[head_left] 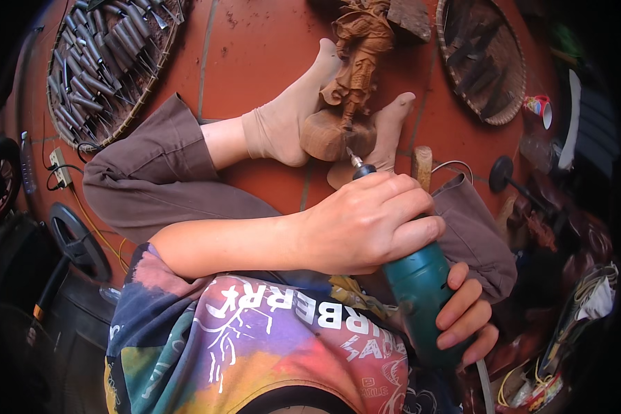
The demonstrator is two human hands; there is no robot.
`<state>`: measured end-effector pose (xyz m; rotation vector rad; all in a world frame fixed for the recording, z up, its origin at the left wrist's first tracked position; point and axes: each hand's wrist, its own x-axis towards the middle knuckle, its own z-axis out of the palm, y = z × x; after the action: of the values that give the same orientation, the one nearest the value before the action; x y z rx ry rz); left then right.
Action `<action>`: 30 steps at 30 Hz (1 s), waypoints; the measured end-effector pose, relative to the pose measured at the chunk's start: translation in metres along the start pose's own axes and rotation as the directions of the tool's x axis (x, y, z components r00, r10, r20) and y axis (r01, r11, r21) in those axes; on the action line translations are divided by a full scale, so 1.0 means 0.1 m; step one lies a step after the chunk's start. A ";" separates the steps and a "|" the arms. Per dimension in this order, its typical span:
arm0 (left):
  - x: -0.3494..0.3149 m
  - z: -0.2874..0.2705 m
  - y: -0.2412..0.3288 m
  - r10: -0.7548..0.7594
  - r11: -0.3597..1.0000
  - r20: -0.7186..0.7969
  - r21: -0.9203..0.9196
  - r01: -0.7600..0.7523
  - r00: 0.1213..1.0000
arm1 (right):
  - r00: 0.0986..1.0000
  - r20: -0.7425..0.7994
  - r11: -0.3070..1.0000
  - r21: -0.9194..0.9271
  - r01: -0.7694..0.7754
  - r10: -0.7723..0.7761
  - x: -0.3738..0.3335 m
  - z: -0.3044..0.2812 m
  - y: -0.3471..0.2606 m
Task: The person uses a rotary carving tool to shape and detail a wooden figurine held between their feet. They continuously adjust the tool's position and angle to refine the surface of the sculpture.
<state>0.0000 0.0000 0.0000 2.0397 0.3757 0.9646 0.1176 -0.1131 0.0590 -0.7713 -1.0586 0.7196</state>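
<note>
In the head view I see the left hand [372, 219] clenched around the front of a green power tool [415, 283], while the right hand [464, 326] grasps its body just behind. Ahead of the grip, the narrow bit [356, 159] points at the base [326, 140] of a carved wooden figure [360, 62]; whether they touch, I can't tell. Socked feet [281, 123] flank that base. Well left of the grip, a basket [147, 101] holds handled tools [110, 52].

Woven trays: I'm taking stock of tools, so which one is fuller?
The tray at upper left: handled tools crowd it, while the tray at upper right holds far fewer.
</note>
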 end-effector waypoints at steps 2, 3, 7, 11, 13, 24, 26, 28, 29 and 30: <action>0.01 -0.01 -0.04 0.032 0.999 -0.041 -0.011 -0.032 0.999 | 0.993 0.100 0.997 -0.054 -0.052 0.057 0.05 -0.05 -0.09; 0.04 -0.02 -0.02 0.046 0.999 -0.055 -0.024 -0.047 0.997 | 0.987 0.151 0.997 -0.063 -0.049 0.058 0.05 -0.09 -0.09; 0.07 -0.10 -0.09 0.095 0.993 0.047 -0.068 -0.091 0.994 | 0.996 0.077 0.993 -0.112 -0.046 0.055 -0.05 -0.05 -0.08; 0.13 -0.42 -1.01 -0.465 0.477 0.390 -0.646 0.596 0.795 | 0.993 -0.100 0.985 -0.159 -0.071 0.055 -0.19 0.19 -0.08; 0.10 -0.43 -1.30 -0.441 0.343 0.503 -0.671 0.657 0.744 | 0.983 -0.184 0.987 -0.149 -0.052 0.024 -0.26 0.30 -0.04; 0.15 -0.41 -1.19 -0.428 -0.312 0.644 -0.764 0.565 0.635 | 0.986 -0.130 0.990 0.080 0.113 -0.102 -0.44 0.25 0.09; 0.18 -0.46 -1.15 -0.481 -0.308 0.625 -0.777 0.549 0.615 | 0.978 0.181 0.984 -0.128 0.124 -0.100 -0.40 -0.12 0.15; 0.22 -0.45 -1.11 -0.517 -0.309 0.612 -0.785 0.537 0.598 | 0.943 0.333 0.942 -0.317 0.115 -0.003 -0.35 -0.23 0.19; 0.22 -0.45 -1.07 -0.531 -0.297 0.602 -0.792 0.534 0.597 | 0.922 0.383 0.905 -0.409 0.120 0.052 -0.29 -0.25 0.22; 0.22 -0.40 -1.06 -0.514 -0.280 0.596 -0.796 0.537 0.616 | 0.897 0.428 0.848 -0.511 0.138 0.112 -0.23 -0.27 0.21</action>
<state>-0.0070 0.1001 -0.0581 0.2982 0.3742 0.2880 0.1323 -0.1255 0.0227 -1.1015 -1.7284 0.6040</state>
